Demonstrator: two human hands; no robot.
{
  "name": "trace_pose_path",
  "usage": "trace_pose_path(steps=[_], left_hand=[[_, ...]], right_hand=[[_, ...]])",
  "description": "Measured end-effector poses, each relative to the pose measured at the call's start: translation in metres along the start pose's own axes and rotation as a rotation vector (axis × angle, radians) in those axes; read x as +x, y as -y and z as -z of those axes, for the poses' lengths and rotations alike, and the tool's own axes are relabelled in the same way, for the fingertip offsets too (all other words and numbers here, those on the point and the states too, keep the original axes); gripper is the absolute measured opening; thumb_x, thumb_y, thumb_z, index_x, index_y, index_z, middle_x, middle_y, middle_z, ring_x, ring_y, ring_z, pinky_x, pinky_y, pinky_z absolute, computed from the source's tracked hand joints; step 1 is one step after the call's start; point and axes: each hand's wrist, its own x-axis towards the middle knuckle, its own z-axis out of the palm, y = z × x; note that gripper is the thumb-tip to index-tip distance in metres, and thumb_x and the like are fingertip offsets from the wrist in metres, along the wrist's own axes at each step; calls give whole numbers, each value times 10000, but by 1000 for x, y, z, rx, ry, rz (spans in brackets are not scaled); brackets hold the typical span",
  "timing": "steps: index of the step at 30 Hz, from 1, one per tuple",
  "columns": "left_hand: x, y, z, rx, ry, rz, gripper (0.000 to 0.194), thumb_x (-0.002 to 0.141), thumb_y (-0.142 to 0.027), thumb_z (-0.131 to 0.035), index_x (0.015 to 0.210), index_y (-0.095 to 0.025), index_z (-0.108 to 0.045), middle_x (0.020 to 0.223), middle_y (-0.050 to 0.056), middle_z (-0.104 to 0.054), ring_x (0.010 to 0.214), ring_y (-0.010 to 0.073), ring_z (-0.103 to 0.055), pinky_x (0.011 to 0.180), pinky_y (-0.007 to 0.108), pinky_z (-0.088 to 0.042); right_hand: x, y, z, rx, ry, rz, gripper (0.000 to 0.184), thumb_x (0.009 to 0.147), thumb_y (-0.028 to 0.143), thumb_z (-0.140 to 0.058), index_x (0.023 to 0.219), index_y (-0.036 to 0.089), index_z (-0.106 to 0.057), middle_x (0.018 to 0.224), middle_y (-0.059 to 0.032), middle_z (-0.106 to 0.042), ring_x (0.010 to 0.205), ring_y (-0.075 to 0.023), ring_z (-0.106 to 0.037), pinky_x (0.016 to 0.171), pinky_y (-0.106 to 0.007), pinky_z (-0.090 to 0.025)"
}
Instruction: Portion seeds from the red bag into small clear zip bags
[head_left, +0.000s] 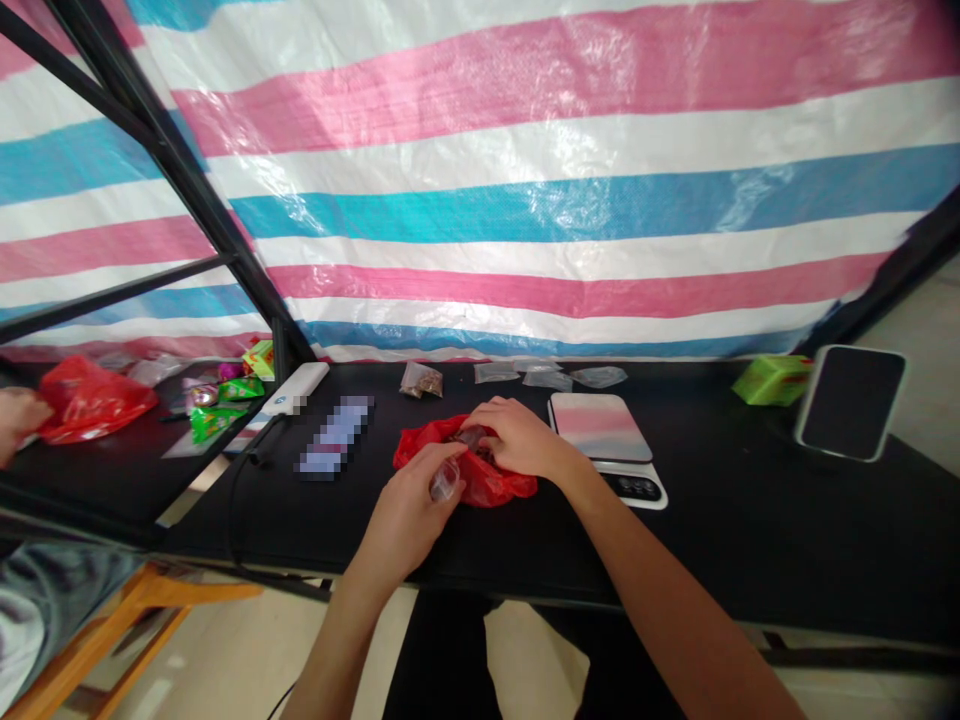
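A red plastic bag [499, 488] lies open on the black table in front of me, with dark contents in its mouth that I cannot identify. My left hand [412, 505] is closed around a small clear plastic bag [445, 481] at the near left edge of the red bag. From the right, my right hand [521, 437] reaches into the red bag's mouth. Its fingers are curled down among the contents, and their tips are partly hidden. Just right of this hand sits a white kitchen scale [601, 428] with a display at its front.
Behind the red bag lie a filled clear bag [421, 380] and several flat clear bags [546, 377]. A phone [335, 438] and power strip [300, 388] are to the left. A green box [772, 380] and upright tablet-like device [851, 403] stand right. Another person's hand [19, 420] touches a red bag [97, 400].
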Motion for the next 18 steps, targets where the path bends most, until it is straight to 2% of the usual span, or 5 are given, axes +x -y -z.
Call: trace_pose_path(steps=[2, 4, 8, 12, 18], left_hand=[[2, 2, 2, 128, 28, -71, 517, 892, -190, -632, 1389, -324, -585, 1518, 35, -542, 1298, 242, -610, 1059, 365, -513], [4, 4, 4, 219, 89, -96, 548, 892, -174, -627, 1412, -333, -567, 1512, 44, -547, 1254, 248, -642, 992, 356, -549], [10, 3, 12, 248, 137, -83, 351, 929, -155, -559, 1226, -289, -689, 1211, 40, -739, 1082, 231, -716, 947, 329, -537], [13, -6, 18, 99, 54, -48, 241, 923, -175, -574, 1087, -260, -729, 1074, 11, -774, 966, 194, -720, 889, 274, -512], [14, -16, 21, -63, 42, -15, 183, 922, -207, -584, 997, -222, -750, 901, -11, -761, 778, 150, -673, 745, 227, -483]], right_hand=[[0, 0, 0, 1, -1, -1, 362, 828, 20, -639, 1122, 216, -717, 1085, -50, -741, 1038, -220, -615, 939, -352, -434], [0, 0, 1, -4, -3, -8, 359, 837, 23, -635, 1124, 223, -717, 1090, -50, -740, 1035, -221, -618, 940, -358, -433], [0, -3, 3, -12, -18, -18, 384, 840, 23, -636, 1151, 232, -715, 1110, -48, -742, 1050, -228, -623, 971, -380, -428], [1, -5, 8, 17, -82, -25, 402, 849, 12, -631, 1173, 235, -716, 1140, -52, -743, 1082, -228, -623, 999, -389, -431], [1, -1, 17, 56, -187, -31, 384, 882, 26, -620, 1194, 227, -716, 1214, -71, -731, 1153, -239, -618, 1035, -425, -436]])
